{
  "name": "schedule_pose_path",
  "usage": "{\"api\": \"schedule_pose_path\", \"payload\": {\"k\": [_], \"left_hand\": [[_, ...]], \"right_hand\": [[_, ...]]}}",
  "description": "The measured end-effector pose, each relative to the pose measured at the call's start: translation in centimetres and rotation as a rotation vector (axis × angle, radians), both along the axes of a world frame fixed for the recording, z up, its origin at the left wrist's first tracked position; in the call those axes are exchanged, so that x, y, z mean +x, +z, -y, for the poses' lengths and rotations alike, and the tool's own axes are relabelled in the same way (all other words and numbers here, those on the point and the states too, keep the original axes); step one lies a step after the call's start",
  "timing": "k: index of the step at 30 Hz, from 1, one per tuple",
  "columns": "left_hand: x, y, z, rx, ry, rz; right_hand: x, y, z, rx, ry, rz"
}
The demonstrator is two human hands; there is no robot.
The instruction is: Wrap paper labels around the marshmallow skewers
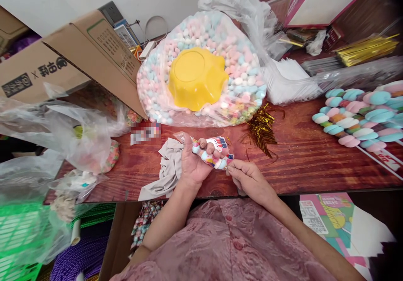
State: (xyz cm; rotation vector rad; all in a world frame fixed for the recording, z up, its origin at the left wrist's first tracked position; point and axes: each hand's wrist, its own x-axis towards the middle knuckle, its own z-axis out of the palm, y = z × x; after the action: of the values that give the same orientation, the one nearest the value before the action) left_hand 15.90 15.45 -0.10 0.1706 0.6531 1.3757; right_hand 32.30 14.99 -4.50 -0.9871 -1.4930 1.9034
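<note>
Head view: left hand (194, 163) curls round a bagged marshmallow skewer (218, 162); right hand (249, 178) pinches its end. Bagging looks done, fastening apparently unfinished.

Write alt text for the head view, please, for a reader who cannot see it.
A person's left hand holds a printed packet of pastel pieces over a reddish wooden table while the right hand pinches at one end. Behind them, a yellow bowl lies upside down on a large clear bag of pastel pieces, with skewers at right.
</note>
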Motion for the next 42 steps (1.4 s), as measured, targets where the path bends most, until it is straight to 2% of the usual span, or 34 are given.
{"api": "schedule_pose_path", "payload": {"k": [3,9,15,18,21,23,25,27,31,34,36,38,40,42], "left_hand": [[0.6,0.0,0.2,0.051,-0.011,-0.078],[1.4,-0.5,0.2,0.005,-0.022,-0.062],[0.8,-0.8,-0.3,-0.157,0.086,0.077],[0.6,-0.6,-0.2,-0.2,0.102,0.1],[0.7,-0.3,0.0,-0.204,0.101,0.113],[0.8,-0.1,0.2,-0.188,0.091,0.108],[1.0,0.0,0.5,-0.141,0.067,0.073],[1.2,0.0,0.8,-0.049,0.035,-0.001],[1.6,-0.5,1.5,0.135,-0.04,-0.144],[2.0,-0.9,1.7,0.176,-0.083,-0.178],[2.2,-1.1,1.7,0.174,-0.095,-0.167],[2.2,-1.2,1.5,0.142,-0.079,-0.123],[1.8,-1.3,1.3,0.078,-0.012,-0.067],[1.3,-1.3,1.0,0.013,0.062,-0.036]], "right_hand": [[-0.1,0.3,0.2,0.122,-0.018,0.034],[-0.7,0.8,0.9,0.688,-0.146,0.29],[-0.2,0.0,0.7,1.243,-0.241,0.492],[0.2,-0.2,0.6,1.387,-0.28,0.553],[0.4,-0.1,0.5,1.433,-0.313,0.606],[0.4,-0.2,0.5,1.418,-0.325,0.603],[0.4,-0.2,0.6,1.298,-0.329,0.511],[0.4,-0.1,0.6,1.021,-0.291,0.357],[0.5,0.4,0.6,0.334,-0.101,0.089],[0.3,1.0,0.6,0.058,0.033,-0.011],[0.1,1.2,0.6,0.003,0.076,-0.037],[-0.1,1.2,0.7,0.022,0.064,-0.027],[-0.2,1.0,0.8,0.13,0.016,0.019],[-0.2,0.7,0.8,0.317,-0.053,0.086]]}}
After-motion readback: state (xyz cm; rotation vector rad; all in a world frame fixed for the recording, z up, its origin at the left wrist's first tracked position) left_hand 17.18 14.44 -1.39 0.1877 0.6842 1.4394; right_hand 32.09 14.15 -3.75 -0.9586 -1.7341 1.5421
